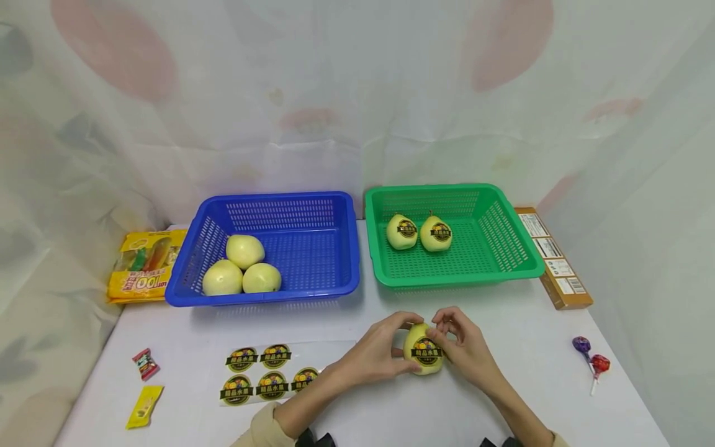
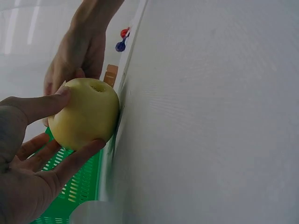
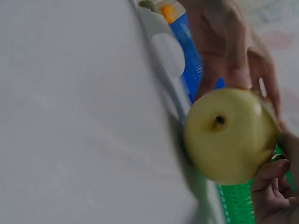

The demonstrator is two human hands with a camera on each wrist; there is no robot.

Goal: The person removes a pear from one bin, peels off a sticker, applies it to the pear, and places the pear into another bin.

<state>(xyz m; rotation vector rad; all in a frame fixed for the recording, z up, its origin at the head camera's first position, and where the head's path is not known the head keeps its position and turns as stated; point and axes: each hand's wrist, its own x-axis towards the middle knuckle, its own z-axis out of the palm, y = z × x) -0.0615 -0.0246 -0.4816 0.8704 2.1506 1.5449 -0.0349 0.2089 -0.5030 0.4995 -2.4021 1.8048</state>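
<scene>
A pale yellow pear (image 1: 416, 340) stands over the white table between both hands, with a black and gold fruit sticker (image 1: 427, 352) on its near side. My left hand (image 1: 375, 352) grips the pear from the left, thumb low and fingers round the far side. From the right, my right hand (image 1: 466, 351) rests its thumb at the sticker's upper edge, its other fingers loosely bent above. In the left wrist view the pear (image 2: 88, 114) shows its dimpled bottom and hides part of the right hand. The right wrist view shows the pear (image 3: 229, 140) against the curled right fingers (image 3: 273, 172).
Left of the hands lies a sheet of several stickers (image 1: 274, 385). Behind stand a blue basket (image 1: 349, 248) with three pears and a green basket (image 1: 475, 277) with two stickered pears. Candies (image 1: 146, 365), lollipops (image 1: 599, 363), a yellow bag (image 1: 131, 282) and a brown box (image 1: 564, 285) lie toward the sides.
</scene>
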